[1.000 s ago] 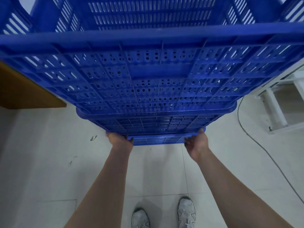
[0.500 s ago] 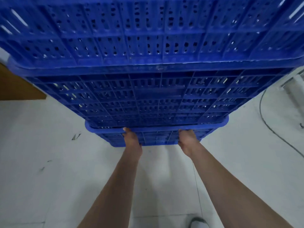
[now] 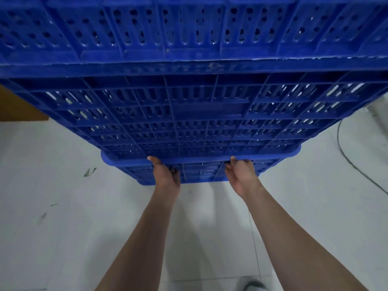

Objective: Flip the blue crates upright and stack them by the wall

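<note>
Grey tiled floor [image 3: 63, 227], scuff marks at left, cable [image 3: 344, 152] trailing at right, brown board [image 3: 14, 108] at far left edge. Tall stack of blue crates [image 3: 193, 114] fills upper view, lattice sides facing camera, bottom crate [image 3: 201, 173] on floor. Left hand [image 3: 165, 175] grips rim of low crate, thumb on top of rim, fingers tucked beneath. Right hand [image 3: 241, 175] grips same rim just beside, fingers curled under. Both forearms extended. Shoe [image 3: 254, 286] at bottom edge.
</note>
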